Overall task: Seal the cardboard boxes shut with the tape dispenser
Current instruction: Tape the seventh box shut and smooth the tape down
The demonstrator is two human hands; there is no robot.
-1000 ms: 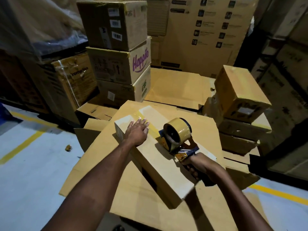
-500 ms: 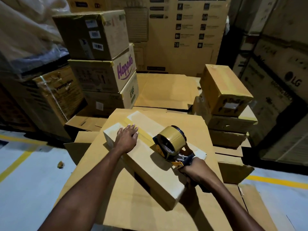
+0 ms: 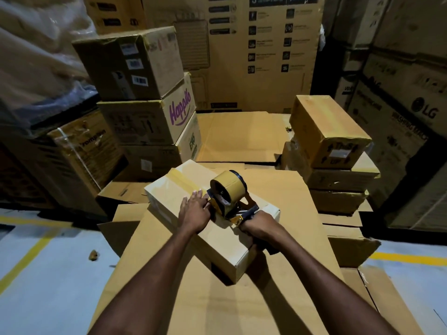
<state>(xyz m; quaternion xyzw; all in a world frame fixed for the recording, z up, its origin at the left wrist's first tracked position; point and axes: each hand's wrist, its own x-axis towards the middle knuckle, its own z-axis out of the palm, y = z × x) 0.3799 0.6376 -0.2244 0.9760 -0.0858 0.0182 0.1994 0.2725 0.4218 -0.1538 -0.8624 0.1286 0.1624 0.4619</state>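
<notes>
We hold the tape dispenser [image 3: 228, 197] in our right hand [image 3: 260, 224], fingers wrapped tight around its handle, with the roll of tan tape standing up above the top of a long cardboard box [image 3: 208, 213]. Our left hand [image 3: 194, 210] lies flat and open on that box, palm down, fingertips touching the front of the dispenser. The box lies at a slant on a big sheet of flattened cardboard [image 3: 242, 298], its far end pointing up and left. A strip of tape [image 3: 187, 180] already runs along the lid from that far end toward the dispenser; the near end of the lid, by our right wrist, looks bare.

To the right, well apart from our box, we see a stack of 4 smaller boxes [image 3: 331, 151], the top one tilted and bearing a white label. To the left stands a stack of 3 cartons [image 3: 145, 105], the middle one printed "Happilo" in purple. Behind them, tall printed cartons [image 3: 254, 49] fill the back, and another on the right carries an LG mark. The pale floor [image 3: 48, 274] shows yellow lines on both sides.
</notes>
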